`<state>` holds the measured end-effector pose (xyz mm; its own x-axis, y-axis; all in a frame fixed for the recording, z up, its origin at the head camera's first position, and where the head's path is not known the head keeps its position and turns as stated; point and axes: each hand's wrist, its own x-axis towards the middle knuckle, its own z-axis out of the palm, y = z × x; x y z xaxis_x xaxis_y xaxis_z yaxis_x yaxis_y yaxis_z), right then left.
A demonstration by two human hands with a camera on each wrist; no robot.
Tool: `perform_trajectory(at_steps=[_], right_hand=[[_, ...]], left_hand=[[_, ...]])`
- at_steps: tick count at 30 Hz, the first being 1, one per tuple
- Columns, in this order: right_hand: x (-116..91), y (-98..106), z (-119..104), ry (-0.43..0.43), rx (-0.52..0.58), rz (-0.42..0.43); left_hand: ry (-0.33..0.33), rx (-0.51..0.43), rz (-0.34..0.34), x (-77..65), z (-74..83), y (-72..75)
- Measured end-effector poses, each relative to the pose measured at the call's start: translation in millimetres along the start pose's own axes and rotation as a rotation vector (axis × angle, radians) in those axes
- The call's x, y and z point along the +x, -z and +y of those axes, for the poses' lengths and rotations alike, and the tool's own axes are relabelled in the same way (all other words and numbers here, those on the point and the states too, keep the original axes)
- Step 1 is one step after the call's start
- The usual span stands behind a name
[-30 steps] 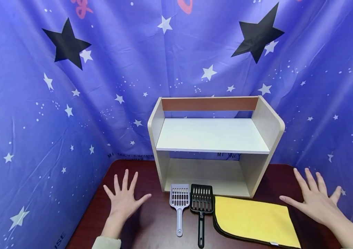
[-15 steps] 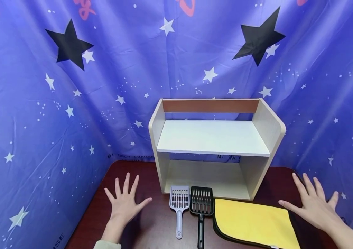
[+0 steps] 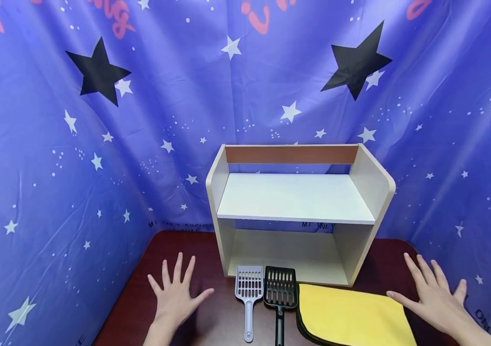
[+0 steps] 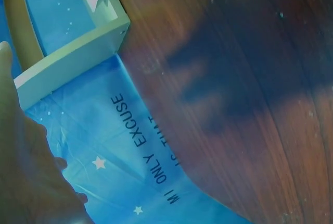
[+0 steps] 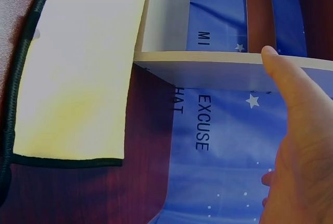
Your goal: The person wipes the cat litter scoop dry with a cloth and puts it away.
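My left hand (image 3: 175, 300) is held out with its fingers spread, over the left part of the table and holding nothing. Nearest to it lies a grey litter scoop (image 3: 249, 288), slotted head toward the shelf. A black litter scoop (image 3: 280, 288) lies beside that one, its handle end cut off by the frame. To the right is a folded yellow cloth (image 3: 353, 315) with a dark edge. My right hand (image 3: 437, 300), fingers also spread and holding nothing, is just right of the cloth. In the right wrist view the cloth (image 5: 78, 78) fills the left side.
A small two-level shelf (image 3: 295, 197) with pale side panels and a brown back rail stands at the back of the dark red table (image 3: 202, 250). Behind and at both sides hangs a blue curtain (image 3: 176, 96) printed with stars.
The shelf, scoops, cloth and both hands sit slightly lower in the head view, as the view has tilted up. Both hands keep their spread fingers; no object has been moved.
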<state>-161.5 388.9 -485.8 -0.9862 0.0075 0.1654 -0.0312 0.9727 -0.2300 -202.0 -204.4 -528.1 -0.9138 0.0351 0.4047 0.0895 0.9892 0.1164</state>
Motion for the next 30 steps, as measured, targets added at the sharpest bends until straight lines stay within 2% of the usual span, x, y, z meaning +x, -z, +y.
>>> perform_trajectory(at_steps=[7, 13, 24, 30], right_hand=[[0, -3, -4, 0.023, 0.026, -0.002], [-2, -5, -4, 0.031, 0.043, -0.042], [-7, -16, -3, 0.021, 0.059, -0.065], [-11, -23, -4, 0.006, 0.061, -0.068]], left_hand=[[-0.014, -0.014, -0.009, -5.6, 7.8, -3.3], [-0.025, -0.015, -0.015, -12.4, 15.6, -9.4], [-0.053, -0.036, 0.027, -21.3, 30.4, -19.1], [-0.056, -0.038, -0.008, -23.4, 36.8, -24.1]])
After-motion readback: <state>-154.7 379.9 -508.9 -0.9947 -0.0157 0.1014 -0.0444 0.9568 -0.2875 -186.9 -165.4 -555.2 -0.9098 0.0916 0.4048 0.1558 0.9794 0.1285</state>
